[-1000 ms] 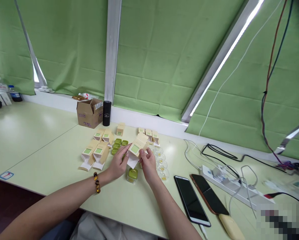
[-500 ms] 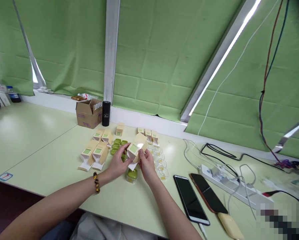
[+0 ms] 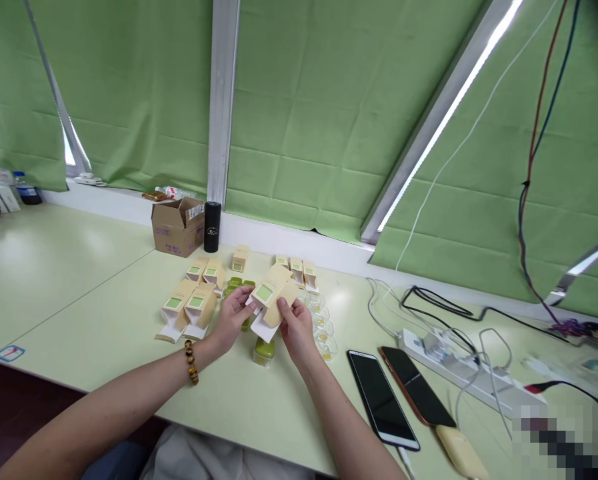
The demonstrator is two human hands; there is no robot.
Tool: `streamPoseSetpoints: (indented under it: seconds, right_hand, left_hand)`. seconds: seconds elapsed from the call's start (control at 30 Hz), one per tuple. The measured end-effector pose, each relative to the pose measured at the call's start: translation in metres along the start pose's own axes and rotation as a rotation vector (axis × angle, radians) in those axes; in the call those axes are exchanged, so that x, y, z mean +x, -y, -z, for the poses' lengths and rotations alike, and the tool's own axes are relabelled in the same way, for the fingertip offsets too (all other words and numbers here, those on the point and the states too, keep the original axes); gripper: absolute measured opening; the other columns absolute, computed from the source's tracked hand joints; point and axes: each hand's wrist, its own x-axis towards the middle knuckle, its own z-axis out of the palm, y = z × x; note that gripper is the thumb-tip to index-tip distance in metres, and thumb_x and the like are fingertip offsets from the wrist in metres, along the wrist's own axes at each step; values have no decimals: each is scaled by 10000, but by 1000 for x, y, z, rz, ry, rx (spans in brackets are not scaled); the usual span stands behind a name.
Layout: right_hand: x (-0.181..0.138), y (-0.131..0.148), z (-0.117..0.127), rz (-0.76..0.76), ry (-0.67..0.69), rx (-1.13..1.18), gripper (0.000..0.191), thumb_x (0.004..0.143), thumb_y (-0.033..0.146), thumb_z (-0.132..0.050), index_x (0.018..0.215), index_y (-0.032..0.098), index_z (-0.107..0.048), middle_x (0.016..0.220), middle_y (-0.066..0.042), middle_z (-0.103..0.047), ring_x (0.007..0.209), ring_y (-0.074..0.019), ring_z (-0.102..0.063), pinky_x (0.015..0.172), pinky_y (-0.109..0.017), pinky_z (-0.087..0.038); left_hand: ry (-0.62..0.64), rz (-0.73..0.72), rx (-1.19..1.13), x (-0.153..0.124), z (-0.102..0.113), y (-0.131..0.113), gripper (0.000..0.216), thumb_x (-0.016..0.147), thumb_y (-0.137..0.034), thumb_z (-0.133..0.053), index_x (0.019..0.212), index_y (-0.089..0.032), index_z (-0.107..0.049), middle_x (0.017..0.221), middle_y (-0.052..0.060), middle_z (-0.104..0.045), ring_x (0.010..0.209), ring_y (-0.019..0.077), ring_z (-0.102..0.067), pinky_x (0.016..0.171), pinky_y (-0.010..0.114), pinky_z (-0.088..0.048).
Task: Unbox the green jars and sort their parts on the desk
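Both my hands hold one small tan carton with a green square label, lifted just above the pale green table. My left hand pinches its left edge near an open white flap. My right hand grips its right side from below. Under the carton stands a small green-lidded jar. More green-lidded jars and clear jars sit around my hands. Several matching cartons lie to the left and behind.
A brown cardboard box and a black cylinder stand at the back by the window ledge. Two phones lie to the right, beside a white power strip with tangled cables. Green blinds cover the windows.
The carton has been turned a little in my hands and its white flap now hangs open at the lower left. My left fingers shifted along its left edge.
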Motion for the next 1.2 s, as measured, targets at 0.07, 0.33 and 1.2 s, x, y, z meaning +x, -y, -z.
streamPoseSetpoints:
  seconds: [0.07,0.33,1.2]
  right_hand:
    - [1,0,1,0,-47,-6,481,748,500,-883,1084,191,-730,1078,-114,-815,885,-281,-785,708,-386,-653]
    - [7,1,10,165,-253,-75,429,697,439,-911,992,169,-755,1010,-108,-822,837,-254,-764,759,-395,-638]
    - [-12,1,0,1186,59,-691,262,898,45,-561,974,257,-694,1046,-76,-725,1080,-286,-730,963,-587,-604]
  left_hand:
    - [34,-9,-20,-1,0,-2,469,870,-411,-792,1241,-186,-613,1219,128,-726,1102,266,-702,930,392,-561]
    - [42,-173,205,-2,-1,-9,401,939,-391,-729,1273,-201,-615,1275,129,-671,1198,256,-630,1034,404,-504]
    - [-78,-839,846,5,13,-10,182,952,-188,-691,1119,-257,-713,1239,91,-719,1196,273,-568,1023,498,-502]
